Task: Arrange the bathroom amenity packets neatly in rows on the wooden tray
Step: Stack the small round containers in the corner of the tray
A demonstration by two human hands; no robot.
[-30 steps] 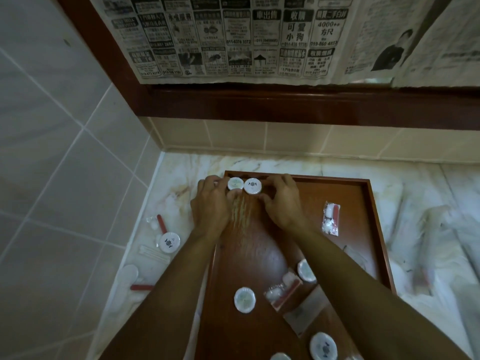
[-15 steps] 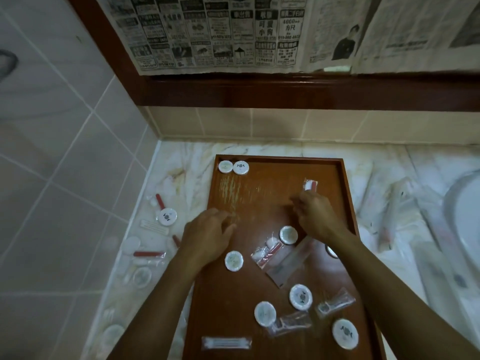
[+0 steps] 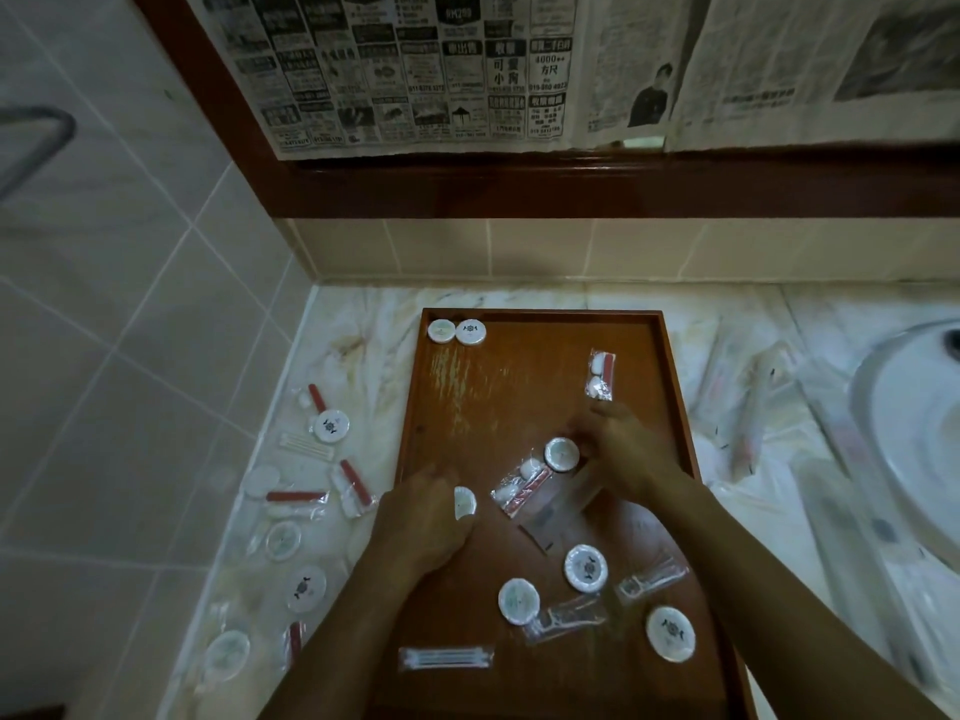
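The wooden tray [image 3: 540, 315] lies on the marble counter. Two round white packets [image 3: 441, 331] [image 3: 470, 332] sit side by side in its far left corner. My left hand [image 3: 421, 522] curls over another round packet [image 3: 465, 502] at the tray's left side and hides half of it. My right hand [image 3: 623, 449] is blurred, its fingertips beside a round packet [image 3: 561, 454]. A red-striped packet [image 3: 601, 374] lies just beyond that hand. Another red-striped packet [image 3: 522, 483] and a clear sachet [image 3: 561, 511] lie between my hands.
Nearer on the tray lie three round packets [image 3: 586, 567], two floss packets [image 3: 566, 615] and a cotton bud packet [image 3: 445, 657]. Several more packets [image 3: 330, 427] are scattered on the counter to the left. Long wrapped items [image 3: 748, 407] lie to the right, beside a white basin [image 3: 914, 449].
Both hands have pulled back from the two round packets in the far corner toward the tray's middle. My left hand has come over a round packet; my right hand now reaches another.
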